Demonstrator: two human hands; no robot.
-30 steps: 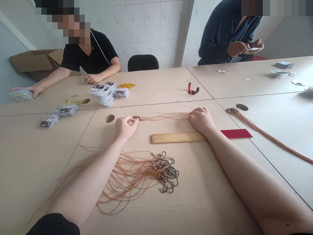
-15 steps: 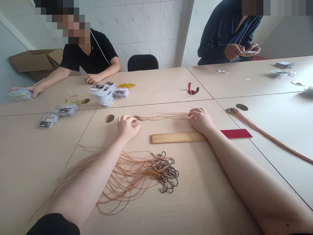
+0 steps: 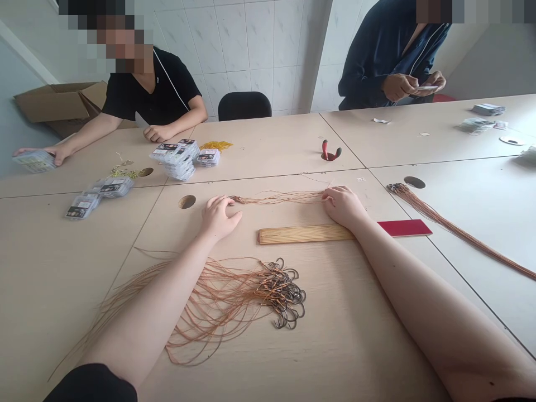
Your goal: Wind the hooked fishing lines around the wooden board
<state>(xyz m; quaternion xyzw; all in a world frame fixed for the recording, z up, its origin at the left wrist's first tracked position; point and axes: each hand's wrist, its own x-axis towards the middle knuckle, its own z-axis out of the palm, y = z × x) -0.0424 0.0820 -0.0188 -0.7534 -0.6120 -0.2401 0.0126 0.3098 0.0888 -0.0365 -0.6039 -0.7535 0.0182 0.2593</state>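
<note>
Head view: left hand (image 3: 220, 218) resting with fingers spread just beside a bundle of brown fishing leaders (image 3: 276, 197), right hand (image 3: 344, 205) pinning its far end with fingers pressed together, the straightening seemingly calling next for a steady hold.

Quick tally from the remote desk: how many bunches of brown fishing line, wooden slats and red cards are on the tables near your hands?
Bunches of brown fishing line: 3
Wooden slats: 1
Red cards: 1
Total: 5
</note>
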